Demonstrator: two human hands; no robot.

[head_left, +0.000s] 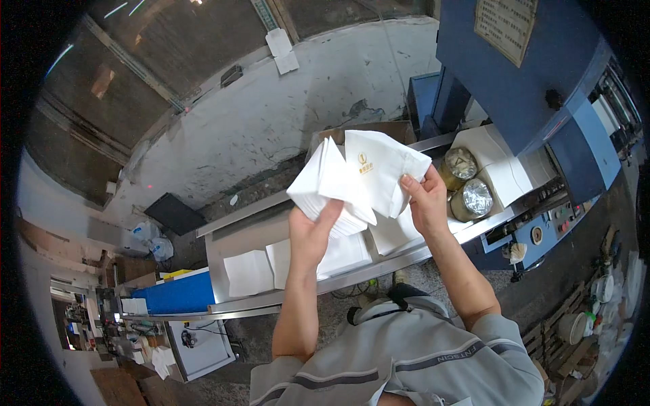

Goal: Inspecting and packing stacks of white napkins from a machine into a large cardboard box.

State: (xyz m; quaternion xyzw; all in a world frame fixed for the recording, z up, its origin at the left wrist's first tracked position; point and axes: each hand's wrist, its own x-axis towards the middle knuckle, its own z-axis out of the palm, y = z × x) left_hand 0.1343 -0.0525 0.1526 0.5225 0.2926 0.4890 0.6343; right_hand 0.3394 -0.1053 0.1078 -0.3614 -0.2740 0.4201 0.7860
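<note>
My left hand (310, 233) is closed around a fanned stack of folded white napkins (317, 177), thumb across the front. Beside it, my right hand (428, 201) pinches the edge of a white napkin (379, 166) with a small gold print. The two bundles meet and partly overlap above a long metal-edged work surface (233, 243). Below my hands lie several piles of white napkins, among them a left pile (249, 273) and a middle pile (345, 254). My left forearm hides part of the piles.
Two cylinders with shiny wrapped tops, a far one (460, 164) and a near one (472, 200), stand right of my right hand. A blue machine (521, 81) rises beyond them, with a control panel (552, 230). A blue belt section (179, 294) is at left; a cardboard box (386, 128) sits behind.
</note>
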